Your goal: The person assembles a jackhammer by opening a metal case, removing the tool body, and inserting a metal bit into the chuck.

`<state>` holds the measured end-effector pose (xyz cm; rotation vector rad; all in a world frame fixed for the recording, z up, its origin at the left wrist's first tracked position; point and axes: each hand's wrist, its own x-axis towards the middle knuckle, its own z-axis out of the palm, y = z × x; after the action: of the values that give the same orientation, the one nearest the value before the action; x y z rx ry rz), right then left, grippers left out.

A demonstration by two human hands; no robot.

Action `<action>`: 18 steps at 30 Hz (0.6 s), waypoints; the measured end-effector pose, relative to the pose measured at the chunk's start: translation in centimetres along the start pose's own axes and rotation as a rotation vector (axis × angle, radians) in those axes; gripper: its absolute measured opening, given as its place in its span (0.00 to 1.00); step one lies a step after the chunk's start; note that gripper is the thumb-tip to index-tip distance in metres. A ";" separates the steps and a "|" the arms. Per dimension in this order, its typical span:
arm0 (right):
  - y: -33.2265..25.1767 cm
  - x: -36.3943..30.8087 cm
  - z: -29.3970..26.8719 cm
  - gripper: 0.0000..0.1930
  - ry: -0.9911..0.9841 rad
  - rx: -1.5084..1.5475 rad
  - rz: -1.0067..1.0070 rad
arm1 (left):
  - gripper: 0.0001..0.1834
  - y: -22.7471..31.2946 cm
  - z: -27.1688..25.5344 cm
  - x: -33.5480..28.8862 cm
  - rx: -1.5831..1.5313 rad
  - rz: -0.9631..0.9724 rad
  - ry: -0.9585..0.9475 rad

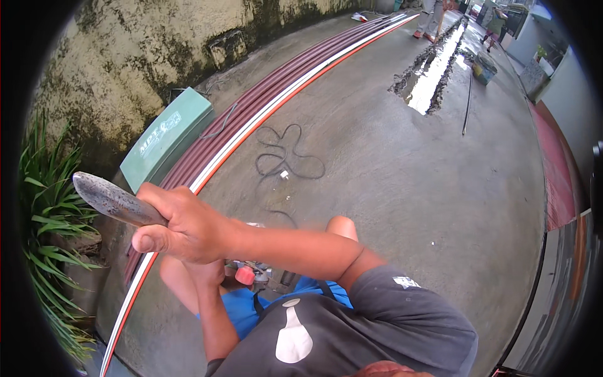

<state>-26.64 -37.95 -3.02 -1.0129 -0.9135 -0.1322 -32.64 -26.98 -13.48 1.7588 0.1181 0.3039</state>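
A grey, pitted metal bar (116,200) with a flattened, rounded end, looking like a chisel bit, is gripped in my right hand (185,223). My right arm crosses in front of my body to the left, with the fingers wrapped round the bar. My left hand (206,271) is just below the right one, close against it; its fingers are mostly hidden, so what it holds does not show. Beneath my arm, between my knees, sits a grey machine part with a red knob (245,275), partly covered.
A green case (166,138) stands by the mossy wall, beside long maroon pipes (270,94) and white and orange pipes. A dark cable (284,157) lies looped on the concrete. Farther off are a water-filled trench (433,75), a tub (483,68) and people. Leafy plants (53,226) grow at left.
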 end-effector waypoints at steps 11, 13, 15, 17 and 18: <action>-3.7 2.1 0.0 0.34 0.109 -0.112 -0.046 | 0.24 1.7 2.3 -0.6 0.104 0.135 0.038; -1.9 1.0 0.0 0.32 0.084 -0.203 -0.060 | 0.25 1.5 1.9 -0.5 0.122 0.162 0.049; -0.4 -0.3 0.0 0.31 0.094 -0.196 -0.076 | 0.27 1.5 1.3 -0.2 0.028 0.010 0.055; 0.4 -0.2 0.0 0.31 0.106 -0.178 -0.093 | 0.27 0.4 1.3 0.2 0.036 0.086 0.074; 0.9 0.0 0.0 0.31 0.082 -0.150 -0.084 | 0.28 -0.2 1.3 0.5 0.043 0.160 0.094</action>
<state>-26.17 -37.47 -3.63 -1.1000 -0.8810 -0.3153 -31.85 -28.02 -13.83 1.8002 0.0518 0.5038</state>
